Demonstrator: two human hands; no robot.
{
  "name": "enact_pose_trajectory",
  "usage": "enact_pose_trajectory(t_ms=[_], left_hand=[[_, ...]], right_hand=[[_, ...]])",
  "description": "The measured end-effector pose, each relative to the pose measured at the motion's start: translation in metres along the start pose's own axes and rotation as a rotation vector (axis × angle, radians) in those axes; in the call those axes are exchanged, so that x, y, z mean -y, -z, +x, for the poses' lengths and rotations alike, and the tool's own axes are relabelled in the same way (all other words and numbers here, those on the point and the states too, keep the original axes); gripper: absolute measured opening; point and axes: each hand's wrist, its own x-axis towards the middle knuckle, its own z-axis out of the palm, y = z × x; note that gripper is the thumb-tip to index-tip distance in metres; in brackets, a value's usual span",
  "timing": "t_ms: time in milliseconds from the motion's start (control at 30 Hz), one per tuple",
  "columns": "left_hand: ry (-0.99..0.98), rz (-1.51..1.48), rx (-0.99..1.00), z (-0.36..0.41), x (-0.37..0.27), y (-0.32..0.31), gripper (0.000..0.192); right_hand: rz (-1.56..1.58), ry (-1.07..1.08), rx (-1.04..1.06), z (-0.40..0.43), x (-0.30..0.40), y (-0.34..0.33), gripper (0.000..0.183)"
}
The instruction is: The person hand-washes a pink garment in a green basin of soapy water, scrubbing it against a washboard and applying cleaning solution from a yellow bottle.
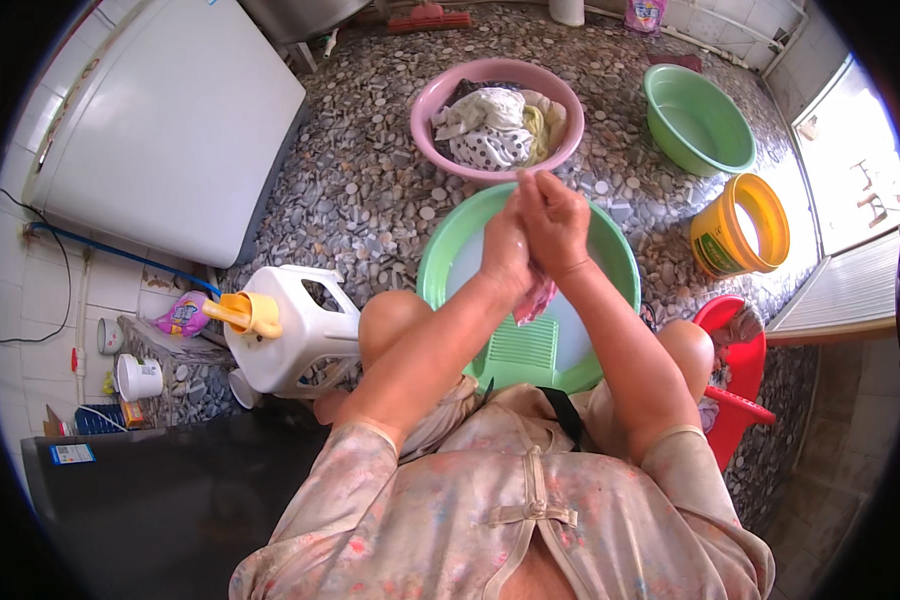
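My left hand (pixel 507 244) and my right hand (pixel 557 221) meet above a green plastic basin (pixel 438 259). Both are closed around a wet pink cloth (pixel 535 301), whose lower end hangs out below them. Most of the cloth is hidden by my fingers. A ribbed washboard (pixel 522 343) lies at the near side of the basin, beside cloudy water. Just beyond stands a pink basin (pixel 423 120) heaped with wet laundry (pixel 487 124), some of it white with dark dots.
At the right are a second green basin (pixel 697 120), a yellow bucket (pixel 735 225) and a red plastic basin (pixel 746 360). A white plastic jug (pixel 292 337) stands left of my knee. A white appliance (pixel 172 120) fills the upper left, a dark one (pixel 179 487) the lower left.
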Motion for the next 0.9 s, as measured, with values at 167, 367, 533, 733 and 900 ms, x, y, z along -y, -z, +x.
enact_pose_trajectory(t_ms=[167,367,533,733,900], left_hand=[[-0.028,-0.050,0.518,0.032,-0.022,0.061,0.028],[0.058,0.226,-0.276,-0.021,-0.007,-0.024,0.031],[0.049,-0.114,0.122,0.003,0.001,0.018,0.025],[-0.128,0.046,0.395,0.028,-0.002,0.073,0.024],[0.022,0.150,-0.153,-0.004,0.011,0.015,0.016]], right_hand=[[-0.080,0.271,-0.023,-0.022,-0.024,-0.021,0.020],[-0.002,0.109,0.019,-0.009,-0.020,-0.005,0.025],[-0.012,0.082,0.101,-0.025,-0.038,-0.020,0.017],[0.042,0.260,0.176,-0.037,0.013,-0.013,0.020],[-0.148,-0.202,0.064,-0.006,-0.022,0.007,0.016]])
